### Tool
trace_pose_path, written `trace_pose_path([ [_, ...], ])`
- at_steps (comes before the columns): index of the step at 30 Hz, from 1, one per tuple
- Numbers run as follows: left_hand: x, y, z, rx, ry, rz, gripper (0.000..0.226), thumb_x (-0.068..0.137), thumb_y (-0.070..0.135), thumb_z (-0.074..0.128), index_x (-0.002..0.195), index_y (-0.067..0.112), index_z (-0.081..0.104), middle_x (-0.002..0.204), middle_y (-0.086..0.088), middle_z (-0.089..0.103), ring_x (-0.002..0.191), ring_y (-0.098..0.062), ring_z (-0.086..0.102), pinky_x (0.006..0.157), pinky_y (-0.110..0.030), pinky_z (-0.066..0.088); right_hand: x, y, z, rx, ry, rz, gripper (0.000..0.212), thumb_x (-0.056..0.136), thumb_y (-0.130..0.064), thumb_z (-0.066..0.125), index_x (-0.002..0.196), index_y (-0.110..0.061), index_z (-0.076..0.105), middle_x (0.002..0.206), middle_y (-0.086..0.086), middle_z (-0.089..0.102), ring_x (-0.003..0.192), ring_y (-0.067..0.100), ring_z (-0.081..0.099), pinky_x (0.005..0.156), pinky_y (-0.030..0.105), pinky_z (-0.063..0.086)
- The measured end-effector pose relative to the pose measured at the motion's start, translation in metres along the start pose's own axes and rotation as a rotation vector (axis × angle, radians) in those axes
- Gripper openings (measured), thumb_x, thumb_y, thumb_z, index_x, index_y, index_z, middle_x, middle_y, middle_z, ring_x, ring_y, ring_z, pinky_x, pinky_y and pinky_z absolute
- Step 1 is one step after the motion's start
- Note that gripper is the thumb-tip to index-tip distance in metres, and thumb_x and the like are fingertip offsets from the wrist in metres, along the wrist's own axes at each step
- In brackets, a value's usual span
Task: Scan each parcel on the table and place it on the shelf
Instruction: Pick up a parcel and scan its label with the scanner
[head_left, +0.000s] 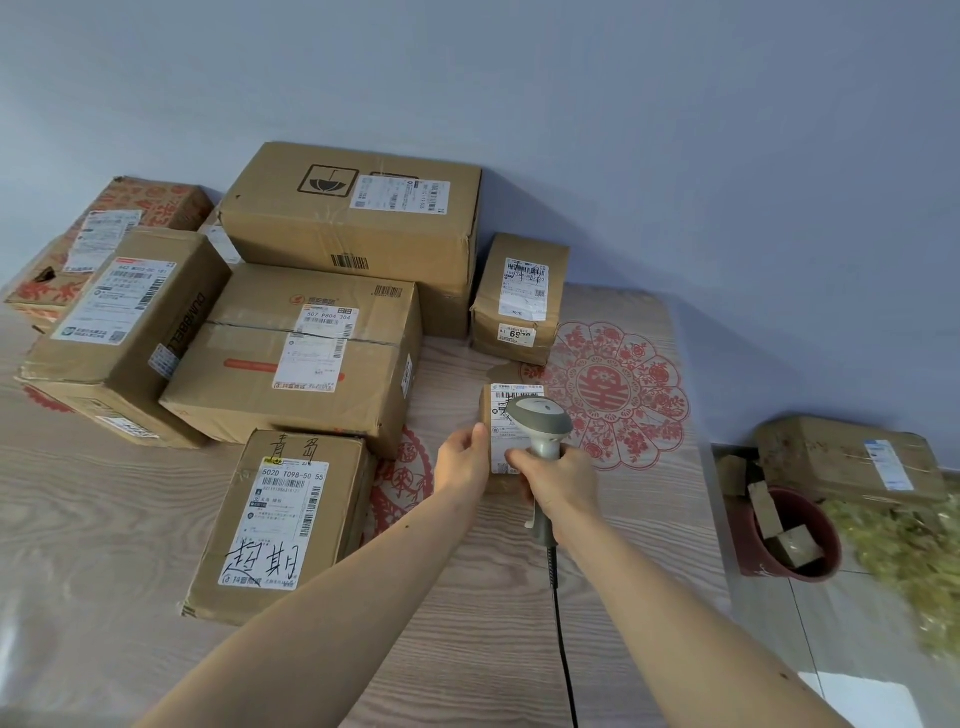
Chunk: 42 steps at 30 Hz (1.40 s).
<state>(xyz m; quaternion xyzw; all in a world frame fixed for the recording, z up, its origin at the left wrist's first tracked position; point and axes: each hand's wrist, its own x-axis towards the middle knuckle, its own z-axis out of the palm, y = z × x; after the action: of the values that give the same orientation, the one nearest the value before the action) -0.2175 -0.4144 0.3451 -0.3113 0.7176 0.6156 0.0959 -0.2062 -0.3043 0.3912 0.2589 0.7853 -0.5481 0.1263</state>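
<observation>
Left hand (464, 457) fingers pinch the small box (501, 415); right hand (558, 480) wraps the scanner (540, 421); box looks light, stiff; hold its sides.

Soft, even daylight; boxes (353, 228) cast faint shadows right onto the wall (675, 130). Wide-angle bending at the edges; greenery (904, 551) at right blurred.

A round red paper-cut decoration (618, 395) lies flat on the wood-grain surface, against a plain blue-grey wall (675, 130). On the tiled floor (810, 623) to the right stands a dark red round plastic bucket (779, 551) holding brown cardboard scraps (792, 543) (one juts above its rim). Blurred green foliage (904, 556) spreads just beside it.
</observation>
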Motion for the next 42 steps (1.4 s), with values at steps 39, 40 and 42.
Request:
trace_pose_path([
  [39, 0.002, 0.002, 0.012, -0.012, 0.050, -0.062, 0.024, 0.100, 0.034, 0.048, 0.083, 0.029, 0.065, 0.098, 0.000, 0.071, 0.096, -0.020, 0.065, 0.091, -0.042, 0.052, 0.065, 0.101, -0.045, -0.204, 0.100, 0.056, 0.050, 0.074, -0.040, 0.080, 0.112, -0.016, 0.059, 0.102, 0.002, 0.067, 0.093, 0.026, 0.064, 0.084, 0.041, 0.053],
  [40, 0.003, 0.001, 0.012, -0.005, 0.055, -0.056, 0.028, 0.101, 0.033, 0.048, 0.076, 0.030, 0.061, 0.096, -0.001, 0.070, 0.095, -0.021, 0.064, 0.091, -0.042, 0.052, 0.066, 0.101, -0.045, -0.222, 0.095, 0.065, 0.052, 0.073, -0.041, 0.081, 0.112, -0.016, 0.057, 0.102, 0.002, 0.066, 0.094, 0.026, 0.064, 0.085, 0.042, 0.052],
  [42, 0.004, 0.001, 0.012, -0.005, 0.060, -0.051, 0.031, 0.101, 0.033, 0.048, 0.072, 0.030, 0.059, 0.095, -0.002, 0.070, 0.095, -0.023, 0.065, 0.088, -0.041, 0.053, 0.068, 0.102, -0.044, -0.246, 0.083, 0.063, 0.054, 0.070, -0.043, 0.083, 0.109, -0.015, 0.058, 0.100, 0.002, 0.066, 0.093, 0.026, 0.064, 0.084, 0.042, 0.053],
])
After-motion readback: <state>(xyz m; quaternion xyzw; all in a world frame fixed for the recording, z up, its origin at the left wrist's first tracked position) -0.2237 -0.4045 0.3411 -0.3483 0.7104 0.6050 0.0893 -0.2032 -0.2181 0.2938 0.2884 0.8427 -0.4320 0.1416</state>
